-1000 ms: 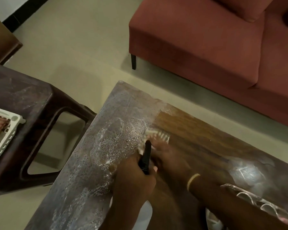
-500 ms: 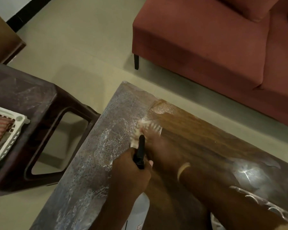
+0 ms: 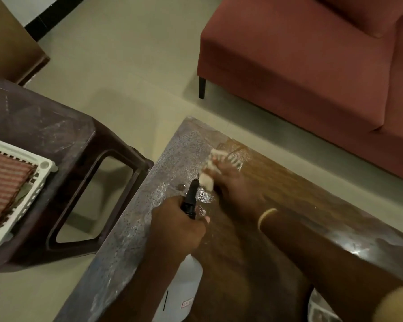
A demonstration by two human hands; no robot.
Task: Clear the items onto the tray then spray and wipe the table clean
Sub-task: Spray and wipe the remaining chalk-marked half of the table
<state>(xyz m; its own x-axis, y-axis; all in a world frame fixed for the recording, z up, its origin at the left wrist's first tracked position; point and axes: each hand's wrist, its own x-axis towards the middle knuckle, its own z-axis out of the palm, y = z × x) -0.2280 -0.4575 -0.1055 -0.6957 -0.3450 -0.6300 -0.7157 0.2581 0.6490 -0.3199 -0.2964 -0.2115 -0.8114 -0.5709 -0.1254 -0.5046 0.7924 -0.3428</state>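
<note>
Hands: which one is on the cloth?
The right hand, the one with the bangle, presses the pale cloth onto the table near its far corner. The left hand grips the spray bottle instead.

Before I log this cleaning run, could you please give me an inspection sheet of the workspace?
Surface: wooden table, left strip wet and speckled with spray, right part wiped.
Job's things: spray bottle; pale cloth; white tray on the brown stool, holding a striped cloth.
Clutter: nothing seen.
Grippers: left hand grips the bottle; right hand presses the cloth.
Cables: nothing seen.
Surroundings: red sofa, beige floor.
</note>
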